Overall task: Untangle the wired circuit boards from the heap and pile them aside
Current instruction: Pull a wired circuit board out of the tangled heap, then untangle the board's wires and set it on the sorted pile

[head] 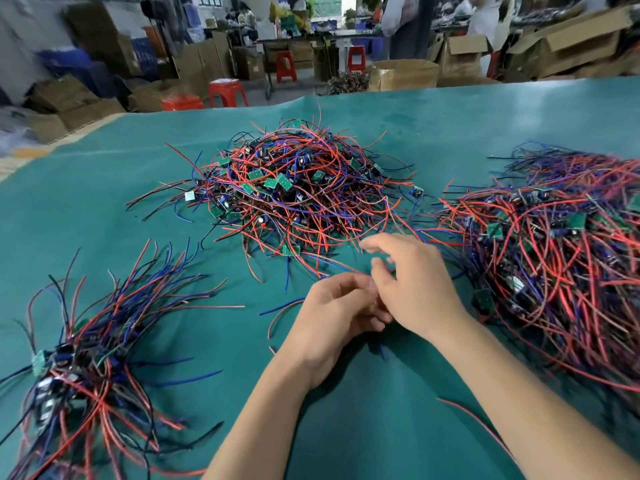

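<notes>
Leftmost, a combed pile (86, 344) of wired boards is seen on the green table (145, 216), its wires fanned one way. Centrally, the left hand (332, 320) is curled with fingers narrowed (what is pinched is hidden), touching the right hand (412, 285), whose fingers are loosely spread over thin wires (332, 265) trailing from the middle heap (298, 188). Rightmost, a larger heap (561, 258) is spread.

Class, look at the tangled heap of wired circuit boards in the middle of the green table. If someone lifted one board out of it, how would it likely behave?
The central heap would probably drag along: its red and blue wires cross everywhere. The wires look thin and curved, so likely floppy. The boards look small, so likely light, dangling from their leads.
</notes>
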